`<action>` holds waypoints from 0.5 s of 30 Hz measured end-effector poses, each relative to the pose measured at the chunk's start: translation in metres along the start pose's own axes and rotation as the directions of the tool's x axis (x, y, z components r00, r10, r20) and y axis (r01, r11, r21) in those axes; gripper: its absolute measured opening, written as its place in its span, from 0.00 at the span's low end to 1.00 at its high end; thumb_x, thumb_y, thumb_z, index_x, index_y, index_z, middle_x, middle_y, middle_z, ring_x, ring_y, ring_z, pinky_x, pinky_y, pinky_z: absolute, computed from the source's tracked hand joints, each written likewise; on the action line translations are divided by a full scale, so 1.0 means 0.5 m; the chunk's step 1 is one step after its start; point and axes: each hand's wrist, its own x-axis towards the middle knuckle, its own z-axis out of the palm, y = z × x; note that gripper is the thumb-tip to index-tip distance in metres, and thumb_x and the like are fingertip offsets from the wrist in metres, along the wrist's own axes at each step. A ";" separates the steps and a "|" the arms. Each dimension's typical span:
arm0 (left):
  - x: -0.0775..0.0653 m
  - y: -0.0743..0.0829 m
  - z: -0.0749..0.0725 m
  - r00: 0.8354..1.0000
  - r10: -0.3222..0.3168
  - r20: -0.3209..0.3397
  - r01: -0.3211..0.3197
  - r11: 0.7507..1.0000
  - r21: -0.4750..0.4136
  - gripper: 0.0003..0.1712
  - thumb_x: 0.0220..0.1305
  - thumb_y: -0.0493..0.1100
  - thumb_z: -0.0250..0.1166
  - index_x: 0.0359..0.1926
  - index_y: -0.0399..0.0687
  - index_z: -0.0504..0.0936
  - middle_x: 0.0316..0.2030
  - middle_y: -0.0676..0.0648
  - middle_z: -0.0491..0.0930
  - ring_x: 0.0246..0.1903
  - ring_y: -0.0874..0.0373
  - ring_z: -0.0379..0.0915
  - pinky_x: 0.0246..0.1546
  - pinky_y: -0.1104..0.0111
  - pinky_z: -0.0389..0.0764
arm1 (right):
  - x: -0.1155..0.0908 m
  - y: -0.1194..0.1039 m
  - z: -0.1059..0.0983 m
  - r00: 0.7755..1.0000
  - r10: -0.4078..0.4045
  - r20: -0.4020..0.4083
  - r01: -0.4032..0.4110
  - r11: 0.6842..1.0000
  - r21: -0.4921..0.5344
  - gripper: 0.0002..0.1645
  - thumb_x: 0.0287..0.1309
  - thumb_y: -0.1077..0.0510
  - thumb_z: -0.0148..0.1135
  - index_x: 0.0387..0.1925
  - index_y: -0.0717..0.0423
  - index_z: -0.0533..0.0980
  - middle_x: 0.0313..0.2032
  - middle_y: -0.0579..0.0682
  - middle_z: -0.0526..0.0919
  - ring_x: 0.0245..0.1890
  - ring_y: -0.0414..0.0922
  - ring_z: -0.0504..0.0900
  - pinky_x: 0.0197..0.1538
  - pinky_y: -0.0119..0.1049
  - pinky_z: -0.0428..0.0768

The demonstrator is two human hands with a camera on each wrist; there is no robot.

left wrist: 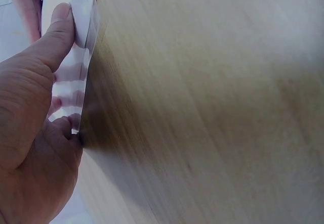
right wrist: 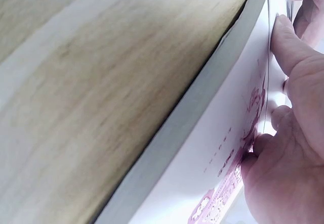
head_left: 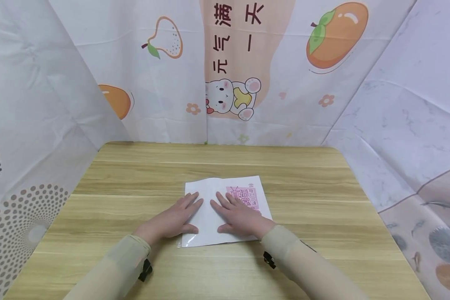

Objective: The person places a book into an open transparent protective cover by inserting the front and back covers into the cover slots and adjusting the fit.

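A flat white book (head_left: 207,216) with pink print on its right part lies on the table. Clear plastic film (left wrist: 90,37) shows along its left edge. My left hand (head_left: 174,218) rests on the left part, fingers spread and pointing away, thumb toward the near edge. My right hand (head_left: 241,218) lies over the printed part with its fingers spread, hiding some of the pink lettering. In the right wrist view, the thick pale side of the book (right wrist: 187,118) is visible beside the right hand (right wrist: 298,113). Neither hand grips anything.
The wood-grain table (head_left: 225,162) extends around the book on all sides. Printed white curtains (head_left: 165,83) hang behind the table and at both sides. Black straps (head_left: 269,260) show under the sleeves at the wrists.
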 end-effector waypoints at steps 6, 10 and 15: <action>0.000 -0.001 0.001 1.000 0.005 0.002 -0.005 1.000 0.010 0.51 0.68 0.59 0.66 0.80 0.41 0.55 0.80 0.35 0.45 0.78 0.34 0.41 0.76 0.44 0.52 | 0.005 0.000 0.006 1.000 0.005 0.003 -0.005 1.000 -0.013 0.50 0.70 0.34 0.55 0.82 0.45 0.47 0.82 0.52 0.40 0.80 0.60 0.44 0.79 0.54 0.50; -0.001 0.001 0.001 1.000 0.002 0.002 -0.003 1.000 0.004 0.51 0.67 0.59 0.67 0.80 0.41 0.55 0.80 0.35 0.45 0.78 0.34 0.41 0.75 0.43 0.52 | 0.004 -0.002 0.004 1.000 0.007 0.007 -0.007 1.000 -0.018 0.50 0.70 0.34 0.54 0.83 0.44 0.47 0.82 0.52 0.39 0.80 0.60 0.43 0.79 0.53 0.49; -0.001 0.001 -0.001 1.000 0.002 0.001 -0.002 1.000 -0.001 0.51 0.68 0.59 0.67 0.80 0.40 0.55 0.80 0.35 0.45 0.78 0.34 0.41 0.76 0.43 0.52 | 0.003 -0.004 0.003 1.000 0.006 0.008 -0.006 1.000 -0.012 0.50 0.71 0.34 0.55 0.82 0.45 0.47 0.82 0.52 0.40 0.80 0.60 0.43 0.79 0.53 0.49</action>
